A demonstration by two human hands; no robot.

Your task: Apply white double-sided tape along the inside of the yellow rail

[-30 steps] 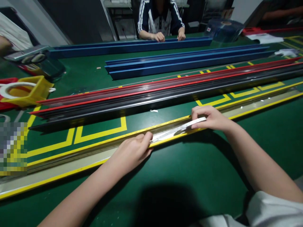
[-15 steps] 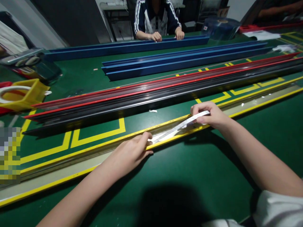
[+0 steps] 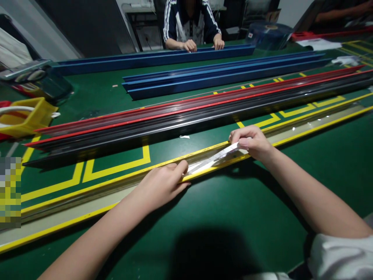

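Observation:
A long channel profile with yellow edges [image 3: 305,126] lies across the green table in front of me. My left hand [image 3: 164,179] is closed on its near edge, thumb and index finger inside the channel and other fingers below the rim. A narrow white strip [image 3: 215,157] rises at a slant from the channel floor beside my left fingertips. My right hand [image 3: 252,143] pinches the upper end of this strip between thumb and fingers, just over the channel. More white material lies under the strip; its kind is unclear.
Behind the yellow profile lie black profiles [image 3: 186,123], a red-edged profile [image 3: 163,113] and blue profiles [image 3: 227,72]. A yellow bin [image 3: 39,112] with a white ring stands left. Across the table, a person's hands [image 3: 190,45] rest on another blue profile [image 3: 116,65].
My right hand has shifted slightly left, and less of the strip's end sticks out past its fingers. My left hand stays on the channel edge. The whole view has shifted a little.

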